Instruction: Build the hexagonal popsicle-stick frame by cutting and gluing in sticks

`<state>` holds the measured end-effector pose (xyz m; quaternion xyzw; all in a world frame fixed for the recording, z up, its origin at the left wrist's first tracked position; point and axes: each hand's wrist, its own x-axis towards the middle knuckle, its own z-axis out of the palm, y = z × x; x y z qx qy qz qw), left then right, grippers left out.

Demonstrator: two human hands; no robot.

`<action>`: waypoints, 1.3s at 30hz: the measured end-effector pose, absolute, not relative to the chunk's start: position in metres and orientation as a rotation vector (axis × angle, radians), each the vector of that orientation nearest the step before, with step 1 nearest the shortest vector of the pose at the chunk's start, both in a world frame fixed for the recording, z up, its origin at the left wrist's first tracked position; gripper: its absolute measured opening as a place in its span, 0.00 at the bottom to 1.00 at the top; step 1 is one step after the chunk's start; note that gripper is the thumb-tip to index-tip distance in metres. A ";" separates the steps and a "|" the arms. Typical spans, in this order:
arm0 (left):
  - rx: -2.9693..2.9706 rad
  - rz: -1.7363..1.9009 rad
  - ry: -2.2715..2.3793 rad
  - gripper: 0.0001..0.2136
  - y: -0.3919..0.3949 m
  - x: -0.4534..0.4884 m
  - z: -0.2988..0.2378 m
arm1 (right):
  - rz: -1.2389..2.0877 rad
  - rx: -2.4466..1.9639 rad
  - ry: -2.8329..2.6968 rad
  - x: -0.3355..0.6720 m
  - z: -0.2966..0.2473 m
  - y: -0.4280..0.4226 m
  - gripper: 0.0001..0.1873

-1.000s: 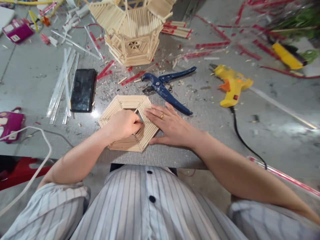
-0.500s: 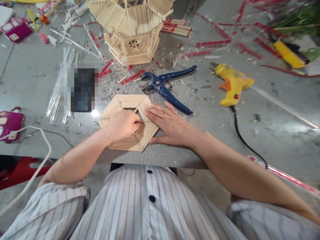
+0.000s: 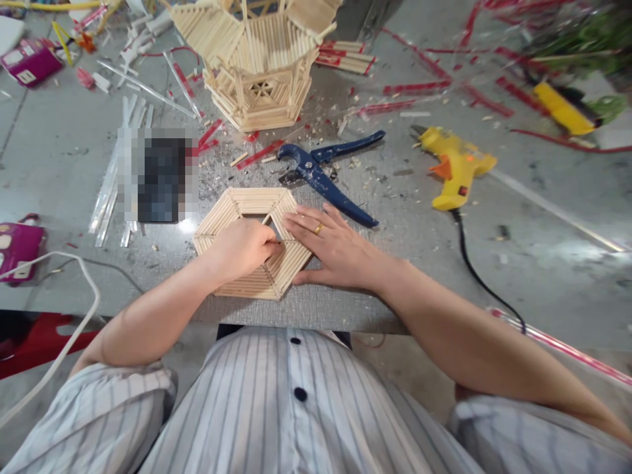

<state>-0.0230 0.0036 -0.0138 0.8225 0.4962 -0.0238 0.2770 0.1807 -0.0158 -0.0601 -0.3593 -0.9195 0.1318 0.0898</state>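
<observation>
A flat hexagonal panel of pale wooden sticks (image 3: 254, 201), with an opening in its middle, lies near the table's front edge. Over its centre my left hand (image 3: 241, 247) is closed, fingertips pinched together by the inner edge of the sticks. Whatever is between those fingers is hidden. My right hand (image 3: 332, 243), with a ring on one finger, lies flat on the panel's right side, fingers stretched out and thumb apart. Just beyond the panel rests a blue-handled cutter (image 3: 320, 171), its handles spread. Left of the cutter lies a blurred dark rectangular object (image 3: 160, 178).
At the back stands a multi-tiered stick structure (image 3: 261, 72). A yellow glue gun (image 3: 454, 164) with a black cord lies at right. Clear glue sticks (image 3: 111, 174) are at left. Red plastic strips (image 3: 417, 87) and wood scraps litter the table. A white cable (image 3: 89, 283) crosses the left edge.
The view has shifted very slightly, so the table items sit a little farther left. Both hands keep the same pose on the panel.
</observation>
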 end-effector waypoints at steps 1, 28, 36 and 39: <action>2.217 -0.070 1.339 0.13 0.003 -0.023 -0.013 | 0.390 -1.070 -2.733 0.181 -0.060 -0.016 0.46; 2.315 -0.195 1.309 0.14 0.006 -0.026 -0.013 | 0.405 -1.061 -2.753 0.181 -0.059 -0.016 0.47; 2.315 -0.211 1.322 0.14 0.005 -0.026 -0.013 | 0.406 -1.076 -2.757 0.181 -0.059 -0.016 0.47; 2.327 -0.207 1.310 0.14 0.006 -0.026 -0.013 | 0.403 -1.070 -2.754 0.180 -0.059 -0.016 0.47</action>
